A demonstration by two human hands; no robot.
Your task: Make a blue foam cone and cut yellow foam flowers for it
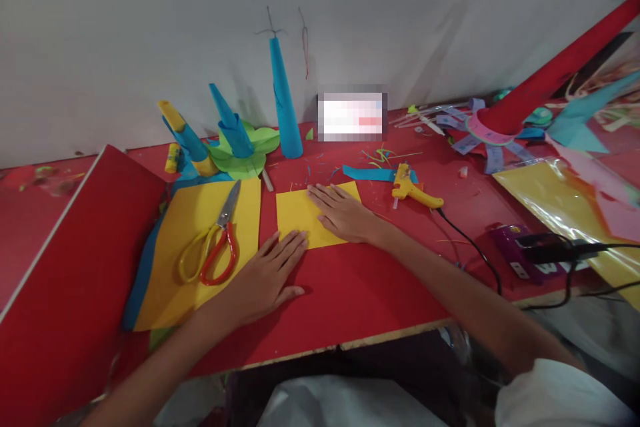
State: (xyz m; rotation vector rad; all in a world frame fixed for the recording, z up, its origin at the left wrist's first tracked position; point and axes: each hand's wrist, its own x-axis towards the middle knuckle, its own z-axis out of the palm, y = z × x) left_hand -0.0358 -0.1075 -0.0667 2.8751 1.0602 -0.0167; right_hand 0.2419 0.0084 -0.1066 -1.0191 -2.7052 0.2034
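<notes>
A small yellow sheet of paper [290,210] lies flat on the red table [345,293] before me. My right hand [345,213] rests on its right part with the fingers stretched out. At its lower left corner lies my left hand [273,270], fingers spread, the tips touching the paper and the palm low over the red surface. Neither hand grips anything. Left of my left hand, scissors [217,243] with one yellow and one red handle lie on a larger yellow sheet [165,280], which overlaps a blue sheet [143,273].
A yellow glue gun [417,193] with a black cord lies at right, by a blue strip [367,173]. Blue paper cones [286,107] stand at the back near a glue stick [173,158]. A red board [85,267] leans at left; a purple box [515,253] sits right.
</notes>
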